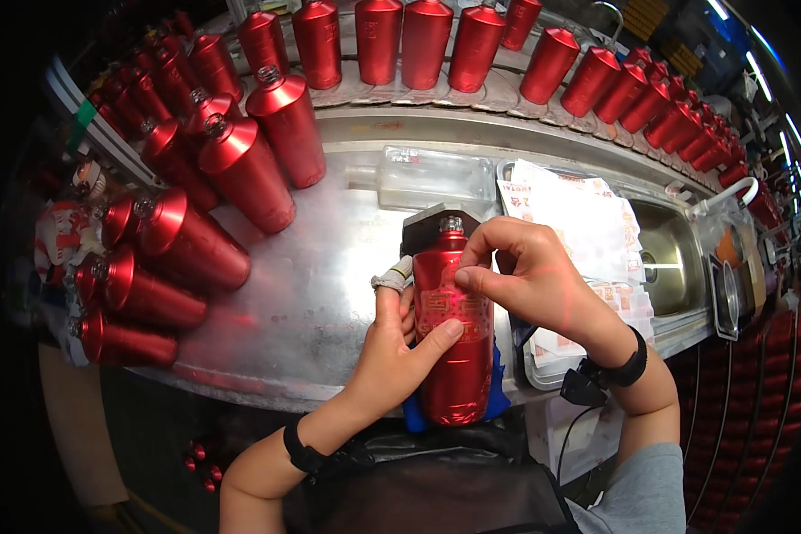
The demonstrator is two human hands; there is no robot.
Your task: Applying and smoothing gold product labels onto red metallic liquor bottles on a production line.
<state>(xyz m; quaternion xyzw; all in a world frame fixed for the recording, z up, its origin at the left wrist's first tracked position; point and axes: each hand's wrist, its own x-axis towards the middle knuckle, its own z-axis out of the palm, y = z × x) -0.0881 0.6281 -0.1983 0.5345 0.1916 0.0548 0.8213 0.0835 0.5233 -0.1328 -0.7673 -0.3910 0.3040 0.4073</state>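
A glossy red bottle [454, 374] with a clear glass neck and a gold pattern on its front leans before me, neck away. My left hand [405, 351] grips its left side, the thumb lying across the front. White wrapping covers the tip of one left finger. Curled over the bottle's upper right, my right hand [523, 271] has thumb and index finger pinched together against the surface; whatever is between them is too small to make out. Behind the neck sits a black holder [425, 230]. Blue cloth [498, 392] shows under the bottle's base.
Several red bottles [245, 173] stand on the metal table [285, 294] at left. More line a curved conveyor [418, 96] at the back. A clear rectangular bottle [436, 178] lies beyond my hands. Printed sheets [587, 214] fill a tray at right, beside a sink [672, 258].
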